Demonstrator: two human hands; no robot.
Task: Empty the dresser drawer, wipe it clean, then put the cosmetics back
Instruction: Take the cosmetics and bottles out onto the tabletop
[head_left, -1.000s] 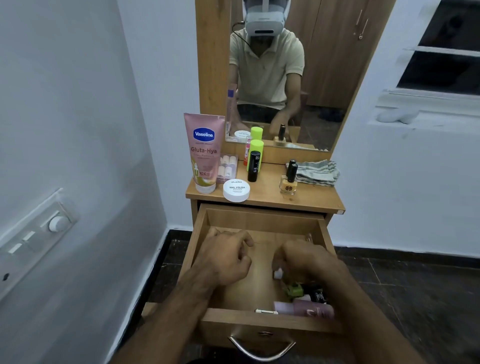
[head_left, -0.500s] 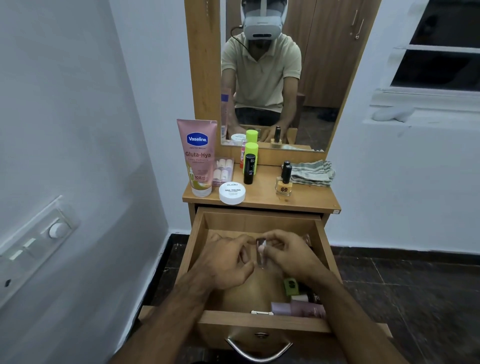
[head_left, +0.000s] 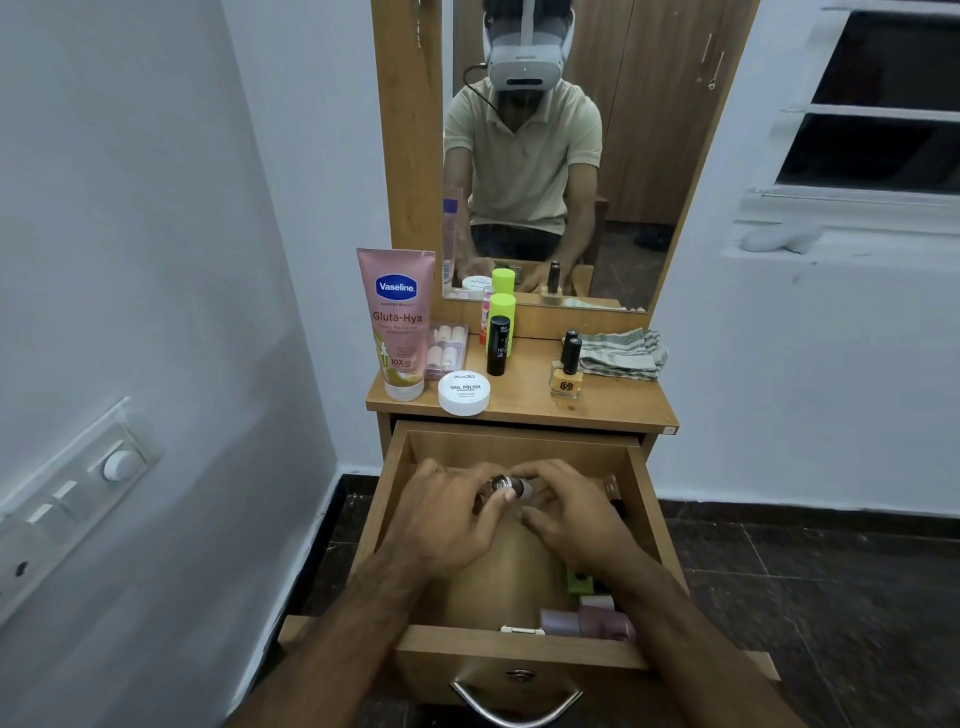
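Both hands, left hand (head_left: 441, 525) and right hand (head_left: 574, 519), pinch a small bottle (head_left: 510, 487), possibly nail polish, above the open drawer (head_left: 519, 644). Emptying continues: it likely goes next onto the dresser top (head_left: 524, 397), with cosmetics (head_left: 587, 618) remaining inside.

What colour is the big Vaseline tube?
Pink Vaseline tube, white cap; head view.
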